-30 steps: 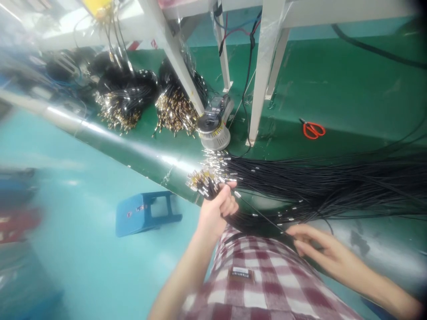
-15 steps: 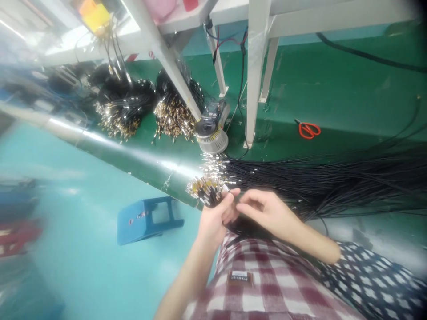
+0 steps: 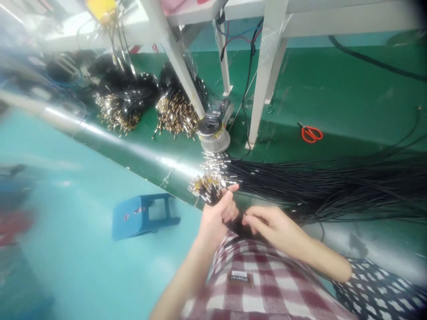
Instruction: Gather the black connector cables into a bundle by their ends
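My left hand (image 3: 218, 216) is wrapped round a bundle of black cables (image 3: 207, 190) whose metal-tipped ends fan out above the fist. Its index finger points out to the right. Just right of it, my right hand (image 3: 267, 222) has its thumb and fingers pinched together over the dark lengths of cable near my lap; what lies in the pinch is hidden. Behind both hands a long spread of loose black cables (image 3: 320, 182) runs across the green bench top, with silvery tips (image 3: 213, 163) at its left end.
A grey round device (image 3: 215, 135) stands beside the white table legs (image 3: 267, 75). Orange-handled scissors (image 3: 312, 133) lie on the green surface (image 3: 350, 89). Two coiled cable heaps with gold tips (image 3: 175, 113) sit at the back left. A blue stool (image 3: 130, 218) is on the floor.
My right hand has moved down and slightly right, away from my left fist. The left hand keeps its hold on the cable bundle. The camera view has shifted slightly.
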`<state>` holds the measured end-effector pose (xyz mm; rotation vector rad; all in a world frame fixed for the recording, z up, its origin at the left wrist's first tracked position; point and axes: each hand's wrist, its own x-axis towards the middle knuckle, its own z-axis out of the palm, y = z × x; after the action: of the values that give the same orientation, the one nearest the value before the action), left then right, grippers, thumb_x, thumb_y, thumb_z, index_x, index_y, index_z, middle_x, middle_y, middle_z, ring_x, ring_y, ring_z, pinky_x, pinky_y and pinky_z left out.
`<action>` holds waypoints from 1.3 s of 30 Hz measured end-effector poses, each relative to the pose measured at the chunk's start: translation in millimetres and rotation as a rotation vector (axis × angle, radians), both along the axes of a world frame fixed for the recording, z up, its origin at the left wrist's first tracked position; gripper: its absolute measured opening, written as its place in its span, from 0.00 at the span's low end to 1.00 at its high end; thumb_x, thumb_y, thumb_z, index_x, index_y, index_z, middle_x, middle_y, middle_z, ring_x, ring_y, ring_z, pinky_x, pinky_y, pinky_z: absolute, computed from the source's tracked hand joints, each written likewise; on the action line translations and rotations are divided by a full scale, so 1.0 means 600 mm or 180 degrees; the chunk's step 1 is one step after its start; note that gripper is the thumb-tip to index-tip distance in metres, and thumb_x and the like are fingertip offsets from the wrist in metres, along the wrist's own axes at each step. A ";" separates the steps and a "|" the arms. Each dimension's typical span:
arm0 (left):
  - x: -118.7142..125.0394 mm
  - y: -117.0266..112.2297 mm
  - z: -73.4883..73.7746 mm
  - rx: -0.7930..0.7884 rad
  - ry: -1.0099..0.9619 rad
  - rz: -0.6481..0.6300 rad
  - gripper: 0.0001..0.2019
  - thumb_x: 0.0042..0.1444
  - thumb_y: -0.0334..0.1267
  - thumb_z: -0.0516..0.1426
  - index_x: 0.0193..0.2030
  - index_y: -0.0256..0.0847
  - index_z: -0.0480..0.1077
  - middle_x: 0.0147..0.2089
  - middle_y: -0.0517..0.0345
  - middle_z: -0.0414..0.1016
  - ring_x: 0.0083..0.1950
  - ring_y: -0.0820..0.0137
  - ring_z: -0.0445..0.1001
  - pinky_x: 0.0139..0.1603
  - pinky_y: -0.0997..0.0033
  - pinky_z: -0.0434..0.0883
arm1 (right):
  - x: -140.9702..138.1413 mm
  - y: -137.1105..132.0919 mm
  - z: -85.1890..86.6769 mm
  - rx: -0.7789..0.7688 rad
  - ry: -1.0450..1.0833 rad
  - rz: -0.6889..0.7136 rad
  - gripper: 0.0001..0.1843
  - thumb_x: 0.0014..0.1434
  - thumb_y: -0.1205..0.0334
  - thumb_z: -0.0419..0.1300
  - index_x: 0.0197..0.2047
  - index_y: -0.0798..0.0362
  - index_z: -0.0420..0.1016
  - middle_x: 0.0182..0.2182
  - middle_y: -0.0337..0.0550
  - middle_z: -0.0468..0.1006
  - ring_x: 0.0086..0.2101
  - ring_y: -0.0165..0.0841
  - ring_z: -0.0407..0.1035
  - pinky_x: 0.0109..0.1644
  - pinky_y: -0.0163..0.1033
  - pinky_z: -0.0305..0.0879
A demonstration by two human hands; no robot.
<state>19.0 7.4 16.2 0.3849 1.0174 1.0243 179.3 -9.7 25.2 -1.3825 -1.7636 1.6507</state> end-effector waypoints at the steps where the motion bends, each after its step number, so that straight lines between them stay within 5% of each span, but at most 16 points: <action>1: -0.001 -0.001 -0.002 -0.0018 0.0002 -0.0033 0.15 0.53 0.39 0.61 0.45 0.32 0.73 0.13 0.72 0.48 0.16 0.82 0.46 0.21 0.75 0.49 | -0.006 0.003 0.000 0.0033 -0.0015 -0.0004 0.17 0.64 0.57 0.49 0.28 0.54 0.71 0.21 0.35 0.71 0.22 0.26 0.61 0.28 0.31 0.54; 7: -0.015 -0.001 -0.011 -0.0250 -0.0042 0.0039 0.12 0.54 0.41 0.61 0.30 0.32 0.72 0.19 0.67 0.56 0.18 0.82 0.52 0.23 0.76 0.55 | 0.003 -0.003 -0.012 -0.0035 -0.0210 0.0187 0.17 0.62 0.56 0.52 0.25 0.54 0.71 0.20 0.35 0.73 0.21 0.26 0.62 0.26 0.31 0.53; 11: -0.046 -0.005 -0.026 -0.0214 -0.0455 0.0351 0.17 0.55 0.42 0.59 0.21 0.35 0.63 0.29 0.59 0.65 0.30 0.75 0.66 0.34 0.72 0.66 | 0.049 0.001 -0.035 -0.0246 -0.0489 0.1022 0.14 0.58 0.58 0.57 0.24 0.52 0.76 0.20 0.36 0.76 0.22 0.27 0.66 0.27 0.31 0.55; 14: -0.062 -0.016 -0.047 -0.0362 -0.0727 0.0421 0.19 0.58 0.43 0.56 0.19 0.38 0.58 0.20 0.63 0.58 0.28 0.73 0.66 0.40 0.67 0.67 | 0.070 0.042 -0.068 -0.0545 -0.0493 0.1489 0.14 0.58 0.54 0.58 0.28 0.52 0.79 0.23 0.38 0.79 0.22 0.28 0.68 0.25 0.31 0.57; 19: -0.057 -0.032 -0.067 -0.0599 -0.0936 0.0422 0.23 0.61 0.41 0.52 0.17 0.39 0.50 0.13 0.68 0.42 0.15 0.79 0.43 0.20 0.75 0.52 | 0.016 0.134 -0.167 0.0431 -0.1861 0.0323 0.14 0.59 0.52 0.58 0.36 0.53 0.78 0.34 0.44 0.80 0.32 0.33 0.72 0.33 0.34 0.61; 23: -0.045 -0.037 -0.030 -0.0551 -0.0749 0.0396 0.25 0.58 0.40 0.54 0.15 0.39 0.45 0.12 0.68 0.40 0.15 0.79 0.43 0.21 0.73 0.50 | -0.022 0.152 -0.212 0.0673 -0.2133 0.0191 0.09 0.58 0.57 0.60 0.34 0.53 0.76 0.39 0.46 0.77 0.37 0.35 0.71 0.37 0.36 0.60; 28: -0.050 -0.066 0.066 -0.0052 -0.0575 -0.0162 0.27 0.50 0.48 0.60 0.14 0.41 0.48 0.11 0.69 0.40 0.14 0.79 0.43 0.21 0.69 0.50 | 0.001 0.145 -0.201 0.0844 -0.2158 0.0082 0.13 0.63 0.51 0.53 0.39 0.49 0.73 0.41 0.42 0.76 0.39 0.34 0.69 0.38 0.36 0.59; 31: -0.071 -0.083 0.104 0.0188 -0.0302 -0.0479 0.26 0.45 0.52 0.62 0.13 0.43 0.52 0.09 0.68 0.39 0.14 0.76 0.44 0.21 0.67 0.49 | 0.002 0.149 -0.202 0.0867 -0.2110 0.0294 0.10 0.57 0.53 0.61 0.37 0.50 0.74 0.38 0.42 0.78 0.38 0.34 0.70 0.37 0.36 0.59; 35: -0.080 -0.076 0.111 0.0185 0.0005 -0.0231 0.25 0.49 0.52 0.60 0.13 0.43 0.51 0.10 0.68 0.37 0.14 0.76 0.42 0.21 0.67 0.48 | -0.001 0.148 -0.215 0.0897 -0.2014 0.0424 0.04 0.57 0.61 0.61 0.34 0.51 0.75 0.39 0.42 0.77 0.38 0.34 0.71 0.38 0.35 0.59; 39: -0.063 -0.054 0.078 -0.0092 -0.0081 -0.0006 0.25 0.55 0.44 0.57 0.15 0.40 0.48 0.13 0.68 0.39 0.14 0.80 0.41 0.21 0.71 0.49 | 0.008 0.130 -0.225 0.0836 -0.1956 0.0315 0.05 0.60 0.62 0.57 0.37 0.51 0.74 0.41 0.43 0.75 0.38 0.34 0.71 0.40 0.36 0.60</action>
<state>-18.6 -25.1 63.2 0.3484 1.0078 1.0094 183.9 68.0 -109.9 -1.8170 -2.3058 1.0323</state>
